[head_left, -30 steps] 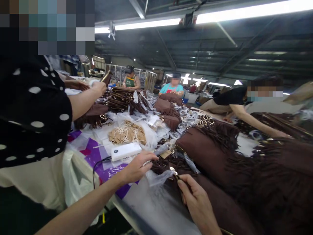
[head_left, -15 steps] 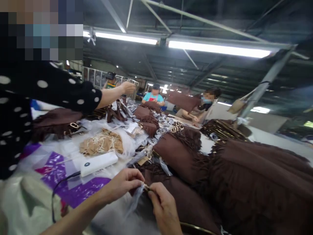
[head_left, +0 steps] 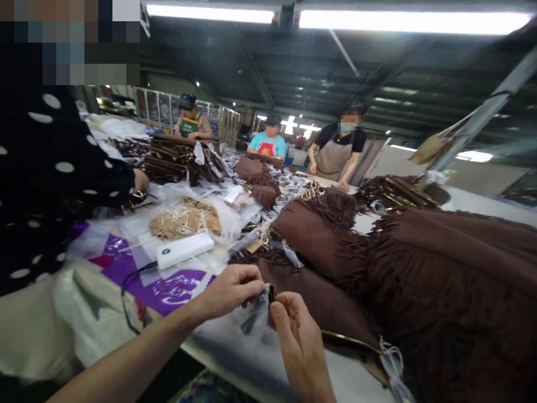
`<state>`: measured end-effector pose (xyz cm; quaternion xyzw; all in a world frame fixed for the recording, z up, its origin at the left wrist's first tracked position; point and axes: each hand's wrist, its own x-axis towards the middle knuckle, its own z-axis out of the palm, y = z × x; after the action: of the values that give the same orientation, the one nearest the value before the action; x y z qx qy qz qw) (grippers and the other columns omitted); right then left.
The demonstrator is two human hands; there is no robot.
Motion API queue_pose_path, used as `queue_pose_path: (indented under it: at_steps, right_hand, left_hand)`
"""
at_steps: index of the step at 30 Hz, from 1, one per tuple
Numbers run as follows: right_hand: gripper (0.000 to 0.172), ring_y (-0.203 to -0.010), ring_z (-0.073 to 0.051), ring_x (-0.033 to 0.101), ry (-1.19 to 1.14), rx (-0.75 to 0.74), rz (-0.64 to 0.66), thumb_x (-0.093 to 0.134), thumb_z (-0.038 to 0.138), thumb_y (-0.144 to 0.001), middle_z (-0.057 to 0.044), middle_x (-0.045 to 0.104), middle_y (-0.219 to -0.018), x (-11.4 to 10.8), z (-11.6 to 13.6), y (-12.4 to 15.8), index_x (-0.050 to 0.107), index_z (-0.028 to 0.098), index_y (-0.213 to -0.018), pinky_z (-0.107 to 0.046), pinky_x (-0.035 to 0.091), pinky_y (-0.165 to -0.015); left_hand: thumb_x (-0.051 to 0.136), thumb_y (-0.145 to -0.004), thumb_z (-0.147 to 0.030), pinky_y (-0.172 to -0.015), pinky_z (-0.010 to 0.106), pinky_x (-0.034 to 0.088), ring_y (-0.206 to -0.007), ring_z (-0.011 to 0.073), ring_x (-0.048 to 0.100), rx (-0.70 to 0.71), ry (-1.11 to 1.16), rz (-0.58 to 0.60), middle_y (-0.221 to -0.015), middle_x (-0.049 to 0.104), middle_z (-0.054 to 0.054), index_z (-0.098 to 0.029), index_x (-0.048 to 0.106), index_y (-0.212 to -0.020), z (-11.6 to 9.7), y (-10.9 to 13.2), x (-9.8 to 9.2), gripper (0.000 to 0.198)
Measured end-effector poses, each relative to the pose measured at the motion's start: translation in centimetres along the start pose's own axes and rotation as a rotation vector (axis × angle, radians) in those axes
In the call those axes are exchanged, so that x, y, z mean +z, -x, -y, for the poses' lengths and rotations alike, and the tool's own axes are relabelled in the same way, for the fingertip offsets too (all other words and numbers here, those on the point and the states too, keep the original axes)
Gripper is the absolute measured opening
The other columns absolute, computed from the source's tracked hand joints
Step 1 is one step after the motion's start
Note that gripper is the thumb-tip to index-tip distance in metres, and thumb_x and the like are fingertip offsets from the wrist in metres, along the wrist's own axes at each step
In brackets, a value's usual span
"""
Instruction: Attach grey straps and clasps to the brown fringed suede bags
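Observation:
My left hand point(head_left: 232, 288) is closed in a pinch on a small gold-coloured metal fitting point(head_left: 271, 292). Thin clear plastic point(head_left: 255, 318) hangs from it below the fingers. On the other side of the fitting, my right hand point(head_left: 301, 330) pinches its dark end between thumb and fingers; the exact kind of fitting is too small to make out. Just beyond both hands lies a brown fringed bag point(head_left: 319, 299) with a gold-coloured edge. Another brown bag point(head_left: 306, 229) with fringe rests behind it.
A white power bank point(head_left: 187, 250) with a black cable lies left of my hands, near brown paper tags point(head_left: 184, 219) with white strings. Brown fringed bags point(head_left: 453, 268) pile up on the right. A co-worker's polka-dot sleeve point(head_left: 90, 162) reaches in from the left; several people stand across the table.
The view has tilted down and shifted. My hands still pinch the fitting together. The co-worker's outstretched arm on the left has come down to the table; the person across has lowered a brown bag.

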<state>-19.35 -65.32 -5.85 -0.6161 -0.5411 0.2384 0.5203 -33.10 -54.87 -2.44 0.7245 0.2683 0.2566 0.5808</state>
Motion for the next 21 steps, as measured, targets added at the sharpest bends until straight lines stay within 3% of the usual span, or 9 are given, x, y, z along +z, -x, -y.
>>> queue_pose_path:
  at_steps: [2, 4, 7, 11, 15, 18, 21]
  right_hand:
    - [0.034, -0.071, -0.019, 0.065, 0.015, 0.045, 0.041, 0.056, 0.051, -0.087, -0.004, 0.067, -0.081, 0.5, 0.5, 0.5, 0.057, 0.019, -0.096, -0.025, 0.052, -0.062]
    - [0.03, -0.065, -0.018, 0.064, 0.066, 0.048, -0.023, 0.052, 0.05, -0.089, -0.002, 0.067, -0.074, 1.0, 0.8, 0.6, 0.057, 0.02, -0.091, -0.024, 0.048, -0.057]
    - [0.03, -0.064, -0.018, 0.064, 0.211, -0.052, -0.078, 0.038, 0.043, -0.096, -0.002, 0.067, -0.072, 1.0, 0.7, 0.3, 0.057, 0.021, -0.089, -0.024, 0.044, -0.057]
    - [0.032, -0.056, -0.019, 0.064, 0.658, -0.179, -0.035, 0.032, 0.037, -0.099, -0.002, 0.067, -0.066, 0.3, 0.8, -0.2, 0.056, 0.021, -0.086, -0.026, 0.032, -0.049]
    - [0.025, -0.054, -0.019, 0.064, 1.07, -0.205, -0.017, 0.044, 0.03, -0.095, -0.003, 0.066, -0.064, -0.4, 2.2, -1.0, 0.057, 0.022, -0.076, -0.028, 0.024, -0.046]
    - [0.025, -0.055, -0.019, 0.064, 1.208, -0.117, -0.01, 0.049, 0.03, -0.094, -0.003, 0.068, -0.068, -2.1, 2.7, -1.5, 0.06, 0.023, -0.073, -0.027, 0.023, -0.046]
    - [0.028, -0.057, -0.02, 0.065, 1.325, 0.005, -0.011, 0.049, 0.032, -0.094, -0.005, 0.07, -0.069, -6.4, 1.6, -1.1, 0.064, 0.023, -0.072, -0.026, 0.023, -0.045]
  left_hand:
    - [0.053, -0.081, -0.03, -0.05, 0.019, 0.035, -0.055, 0.0085, 0.044, 0.035, -0.056, 0.018, -0.06, 0.05, -0.003, -0.015, 0.054, -0.069, -0.1, 0.1, 0.5, 0.02]
    - [0.052, -0.082, -0.027, -0.052, 0.019, 0.034, -0.059, 0.0092, 0.045, 0.072, -0.141, 0.008, -0.063, 0.051, -0.003, -0.014, 0.055, -0.069, -0.2, 0.1, 0.8, 0.018]
    - [0.049, -0.081, -0.023, -0.053, 0.02, 0.032, -0.059, 0.0092, 0.041, 0.141, -0.284, -0.043, -0.061, 0.047, -0.003, -0.014, 0.054, -0.066, -0.3, 0.0, 0.7, 0.018]
    - [0.045, -0.078, -0.02, -0.053, 0.021, 0.027, -0.057, 0.0086, 0.037, 0.217, -0.408, -0.082, -0.057, 0.039, -0.005, -0.015, 0.047, -0.059, -0.5, 0.1, 0.2, 0.019]
    - [0.042, -0.078, -0.023, -0.054, 0.02, 0.028, -0.057, 0.0093, 0.037, 0.232, -0.427, -0.119, -0.057, 0.039, -0.004, -0.016, 0.043, -0.058, -0.9, 0.4, 0.1, 0.021]
    - [0.043, -0.08, -0.029, -0.054, 0.021, 0.03, -0.058, 0.0107, 0.039, 0.207, -0.427, -0.176, -0.058, 0.04, -0.003, -0.017, 0.044, -0.06, -0.8, 0.1, -0.5, 0.024]
    - [0.044, -0.08, -0.034, -0.055, 0.022, 0.031, -0.058, 0.012, 0.04, 0.187, -0.436, -0.236, -0.057, 0.041, -0.003, -0.018, 0.044, -0.059, -0.2, -0.5, -1.9, 0.026]
